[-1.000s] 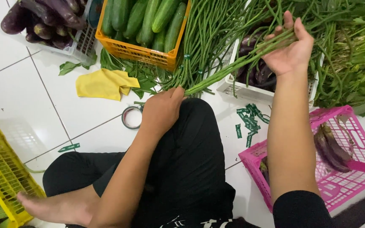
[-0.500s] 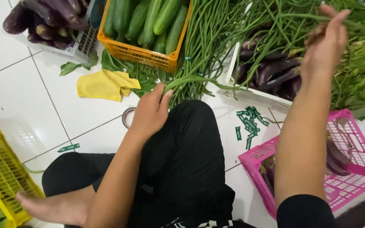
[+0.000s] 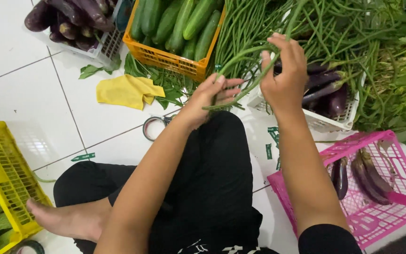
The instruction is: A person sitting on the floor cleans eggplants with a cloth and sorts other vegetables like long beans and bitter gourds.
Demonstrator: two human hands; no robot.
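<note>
A small bundle of long beans point(image 3: 240, 70) sits in both hands, above the person's knee and just in front of the white crate point(image 3: 325, 123). The left hand point(image 3: 207, 101) is curled loosely about the cut ends at the near end of the bundle, fingers half closed on the stems. The right hand point(image 3: 285, 77) is clamped around the same stems a little farther up, fingers wrapped over them. The pods run on up and away into the big heap of long beans point(image 3: 334, 28) at the far side.

By the look of it the gathering is partly done: a handful is pulled together and its ends are roughly level, but no band or tie shows on it, and most of the heap lies loose. Whether finished bundles lie anywhere cannot be told.

Just left of the hands, a roll of tape point(image 3: 153, 127) lies on the floor, and green tape scraps point(image 3: 272, 141) are scattered to the right of the knee. Farther left lies a yellow cloth point(image 3: 128, 90). Beyond it stands an orange crate point(image 3: 165, 59) of cucumbers, with a crate of eggplants point(image 3: 71, 19) at far left. A pink crate point(image 3: 391, 188) at near right holds a few eggplants; a yellow crate point(image 3: 1, 169) stands at near left.
</note>
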